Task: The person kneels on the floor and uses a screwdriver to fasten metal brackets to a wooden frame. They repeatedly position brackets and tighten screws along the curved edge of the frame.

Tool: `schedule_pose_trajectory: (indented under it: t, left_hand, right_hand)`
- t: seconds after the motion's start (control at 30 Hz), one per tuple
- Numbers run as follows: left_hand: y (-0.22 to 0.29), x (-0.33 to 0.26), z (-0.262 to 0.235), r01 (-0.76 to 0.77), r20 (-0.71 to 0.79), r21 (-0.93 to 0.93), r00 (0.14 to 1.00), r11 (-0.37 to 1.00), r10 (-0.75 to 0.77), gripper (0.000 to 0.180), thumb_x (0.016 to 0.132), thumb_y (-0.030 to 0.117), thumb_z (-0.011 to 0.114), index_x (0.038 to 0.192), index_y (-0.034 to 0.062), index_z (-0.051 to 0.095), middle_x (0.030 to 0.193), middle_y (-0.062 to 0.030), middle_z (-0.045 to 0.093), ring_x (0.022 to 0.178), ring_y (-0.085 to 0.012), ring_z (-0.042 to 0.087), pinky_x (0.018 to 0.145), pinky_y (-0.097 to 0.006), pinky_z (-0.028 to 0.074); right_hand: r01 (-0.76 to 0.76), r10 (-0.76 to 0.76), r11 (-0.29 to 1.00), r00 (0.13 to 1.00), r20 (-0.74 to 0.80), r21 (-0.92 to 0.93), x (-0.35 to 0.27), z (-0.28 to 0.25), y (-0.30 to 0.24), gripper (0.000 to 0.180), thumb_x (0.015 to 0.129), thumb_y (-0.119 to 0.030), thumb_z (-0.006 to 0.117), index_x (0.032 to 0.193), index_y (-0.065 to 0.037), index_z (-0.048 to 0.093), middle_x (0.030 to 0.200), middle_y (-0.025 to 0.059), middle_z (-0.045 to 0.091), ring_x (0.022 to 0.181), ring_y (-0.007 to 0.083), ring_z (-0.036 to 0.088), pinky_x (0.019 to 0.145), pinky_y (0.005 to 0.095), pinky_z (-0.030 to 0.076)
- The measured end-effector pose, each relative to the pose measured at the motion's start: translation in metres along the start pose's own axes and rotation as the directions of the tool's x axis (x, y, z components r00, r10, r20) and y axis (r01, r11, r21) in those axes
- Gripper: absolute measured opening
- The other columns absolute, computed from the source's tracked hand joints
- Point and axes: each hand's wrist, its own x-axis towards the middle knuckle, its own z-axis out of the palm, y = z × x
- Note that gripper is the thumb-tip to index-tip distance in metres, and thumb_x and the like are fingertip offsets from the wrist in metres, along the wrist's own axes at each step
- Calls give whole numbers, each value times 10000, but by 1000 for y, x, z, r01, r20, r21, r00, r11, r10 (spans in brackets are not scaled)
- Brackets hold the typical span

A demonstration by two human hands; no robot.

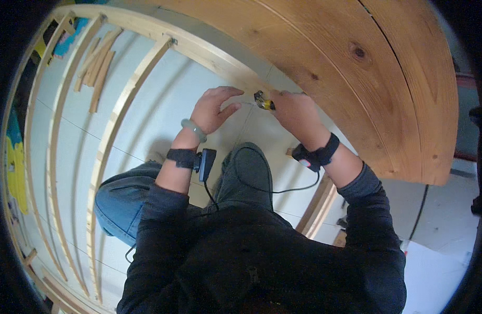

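My right hand [299,114] grips a small yellow and black tool [263,100] that looks like a tape measure, held against the lower edge of a large pine panel [356,68]. My left hand [213,109] is beside it, fingers spread, with fingertips at a thin silvery strip coming out of the tool. Both hands work where a pale wooden rail [209,57] meets the panel. A pale bangle and a black strap with a small black device [205,163] sit on my left wrist; a black band is on my right wrist.
A pale wooden frame with several parallel slats [112,131] stands over light floor tiles on the left. Loose short wood strips [97,70] lie at the upper left. A cable [283,189] runs over my knee. More timber [318,208] lies by my right leg.
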Motion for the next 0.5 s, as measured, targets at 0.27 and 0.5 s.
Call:
schedule_pose_trajectory:
  t: [0.27,0.5]
  left_hand:
    - [-46,9,61,335,-121,-118,930,935,-348,185,794,267,642,892,111,666,858,-67,666,783,-247,633,722,-351,497]
    - [-48,-2,94,337,-205,-334,886,880,-417,224,773,298,668,858,91,667,829,-72,665,735,-232,632,681,-329,493]
  right_hand:
    - [198,-204,958,979,-9,-205,47,-24,-33,292,754,-84,553,1043,-126,571,881,115,578,846,312,582,692,398,489]
    - [28,-34,972,999,-19,-231,46,-17,-37,337,714,-73,622,1043,-149,618,1033,103,523,889,312,562,743,388,493]
